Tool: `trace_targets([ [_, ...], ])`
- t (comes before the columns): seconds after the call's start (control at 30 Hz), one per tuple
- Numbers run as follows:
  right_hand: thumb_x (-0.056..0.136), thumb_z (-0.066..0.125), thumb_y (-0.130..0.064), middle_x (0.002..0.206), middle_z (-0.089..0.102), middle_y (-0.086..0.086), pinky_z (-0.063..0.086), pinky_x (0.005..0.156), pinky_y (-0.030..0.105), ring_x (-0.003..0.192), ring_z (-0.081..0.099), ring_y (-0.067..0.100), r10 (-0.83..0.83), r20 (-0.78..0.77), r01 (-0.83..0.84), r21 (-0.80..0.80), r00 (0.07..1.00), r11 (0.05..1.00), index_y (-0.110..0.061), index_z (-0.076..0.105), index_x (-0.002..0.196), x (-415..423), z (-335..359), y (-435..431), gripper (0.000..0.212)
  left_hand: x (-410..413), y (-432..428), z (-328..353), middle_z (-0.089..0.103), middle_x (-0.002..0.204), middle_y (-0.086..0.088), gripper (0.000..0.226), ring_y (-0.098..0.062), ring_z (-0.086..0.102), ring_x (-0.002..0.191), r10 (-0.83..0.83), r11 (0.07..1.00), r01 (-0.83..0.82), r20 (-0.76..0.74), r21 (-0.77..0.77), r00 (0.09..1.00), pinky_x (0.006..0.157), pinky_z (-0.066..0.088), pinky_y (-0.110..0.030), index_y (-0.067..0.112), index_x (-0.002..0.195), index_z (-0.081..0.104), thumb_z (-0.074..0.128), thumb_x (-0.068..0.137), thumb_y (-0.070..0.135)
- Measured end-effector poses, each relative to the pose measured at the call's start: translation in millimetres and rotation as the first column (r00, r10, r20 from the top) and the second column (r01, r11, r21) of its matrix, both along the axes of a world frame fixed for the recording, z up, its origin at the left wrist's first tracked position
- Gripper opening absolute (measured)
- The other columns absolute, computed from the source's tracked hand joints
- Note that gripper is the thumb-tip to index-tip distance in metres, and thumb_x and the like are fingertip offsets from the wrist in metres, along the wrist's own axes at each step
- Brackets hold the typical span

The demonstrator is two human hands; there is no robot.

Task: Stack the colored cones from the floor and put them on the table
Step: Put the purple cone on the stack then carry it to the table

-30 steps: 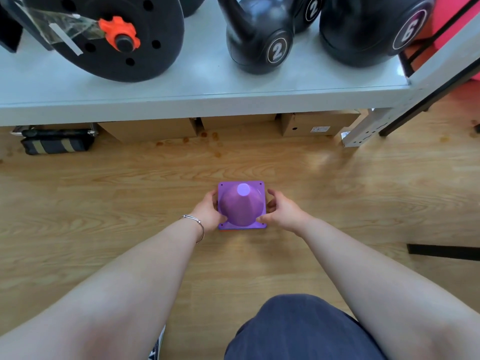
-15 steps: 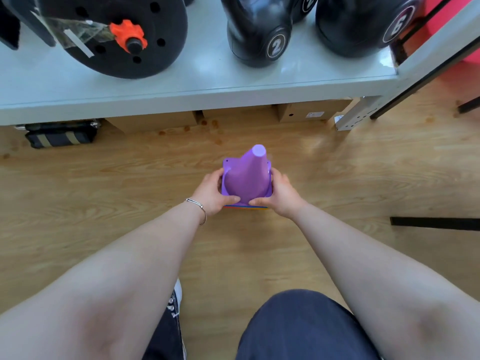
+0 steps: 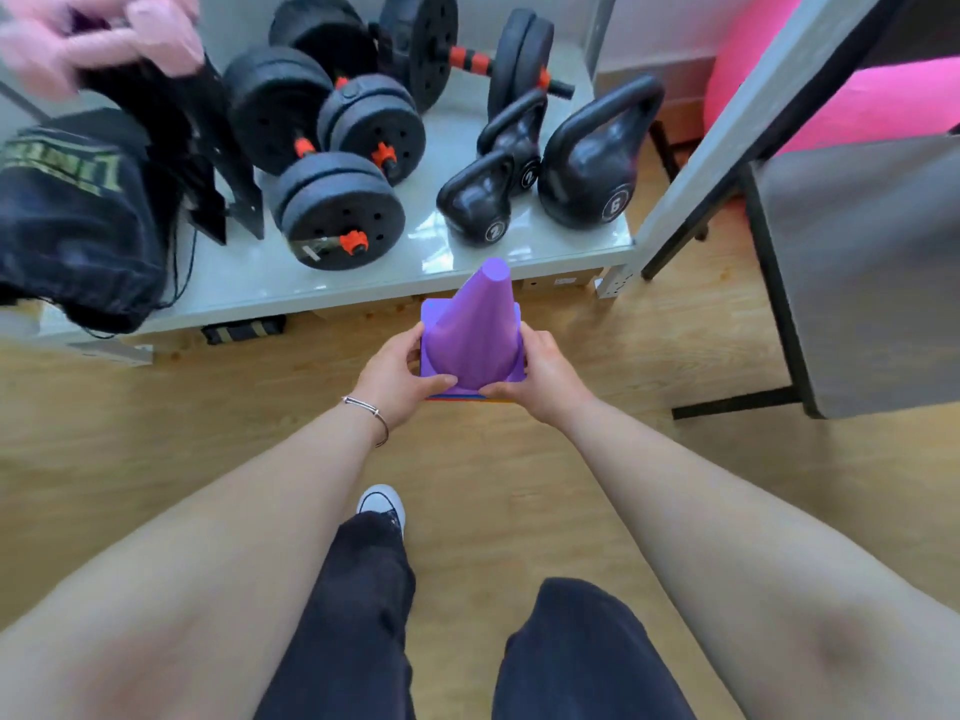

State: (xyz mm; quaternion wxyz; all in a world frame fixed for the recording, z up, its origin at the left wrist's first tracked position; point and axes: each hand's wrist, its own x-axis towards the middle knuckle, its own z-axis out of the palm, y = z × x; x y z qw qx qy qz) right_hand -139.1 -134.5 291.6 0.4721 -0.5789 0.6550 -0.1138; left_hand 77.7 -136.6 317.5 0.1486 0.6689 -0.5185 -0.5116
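A stack of cones [image 3: 475, 335] with a purple one on top is held in the air in front of me, above the wooden floor. Thin edges of red, blue and yellow bases show under the purple base. My left hand [image 3: 397, 374] grips the stack's left side, thumb on the purple base. On the right side my right hand [image 3: 537, 376] holds it the same way. The low white table [image 3: 322, 288] stands just beyond the cone's tip.
On the table sit black dumbbells [image 3: 337, 210] with orange collars, three black kettlebells [image 3: 592, 163] and a dark bag [image 3: 78, 220]. Another person's hand [image 3: 93, 33] is at the top left. A grey chair [image 3: 857, 272] stands to the right. Boxes lie under the table.
Both hands have lifted the cone stack off the floor and tilted its tip away from me. My view has risen, so the whole tabletop now shows.
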Motion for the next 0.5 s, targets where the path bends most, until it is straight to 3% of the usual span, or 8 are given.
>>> trace_targets([
  [0.13, 0.043, 0.082, -0.065, 0.108, 0.058, -0.001, 0.057, 0.085, 0.042, 0.095, 0.064, 0.018, 0.025, -0.016, -0.025, -0.022, 1.000, 0.999, -0.029, 0.054, 0.107, -20.8, 89.4, 18.0, 0.078, -13.8, 26.1, 100.6, 0.055, 0.139, 0.003, 0.089, -0.012, 0.058, 0.122, 0.002, 0.996, 0.002, 0.047, -0.086, 0.999, 0.107, 0.046, -0.039, 0.026, 0.142, 0.045, 0.087, 0.064, 0.032],
  [0.27, 0.050, 0.083, -0.057, 0.106, 0.057, -0.003, 0.057, 0.083, 0.040, 0.095, 0.063, 0.016, 0.029, 0.020, -0.027, -0.111, 0.999, 0.994, -0.030, 0.056, 0.103, -40.3, 197.0, 38.5, 0.065, -28.5, 47.8, 200.8, 0.063, 0.126, 0.009, 0.069, -0.006, 0.063, 0.113, -0.024, 0.986, 0.030, 0.040, -0.163, 0.999, 0.102, 0.050, -0.039, 0.049, 0.123, 0.056, 0.083, 0.061, 0.038],
  [0.43, 0.052, 0.081, -0.058, 0.106, 0.062, -0.006, 0.055, 0.086, 0.039, 0.095, 0.064, 0.014, 0.065, 0.036, -0.056, -0.211, 0.997, 0.976, -0.033, 0.058, 0.108, -60.5, 305.7, 58.0, 0.065, -44.6, 76.5, 311.6, 0.063, 0.123, 0.015, 0.077, -0.004, 0.066, 0.107, -0.010, 0.973, 0.022, 0.051, -0.230, 0.999, 0.097, 0.054, -0.036, 0.041, 0.133, 0.052, 0.081, 0.062, 0.043],
  [0.5, 0.055, 0.083, -0.054, 0.111, 0.061, -0.005, 0.054, 0.087, 0.035, 0.097, 0.064, 0.013, 0.084, 0.048, -0.070, -0.245, 0.995, 0.967, -0.034, 0.058, 0.113, -65.0, 343.3, 64.5, 0.066, -50.9, 88.7, 349.2, 0.062, 0.119, 0.015, 0.069, -0.007, 0.066, 0.102, 0.007, 0.961, 0.006, 0.044, -0.275, 0.999, 0.094, 0.053, -0.032, 0.036, 0.132, 0.053, 0.082, 0.070, 0.030],
])
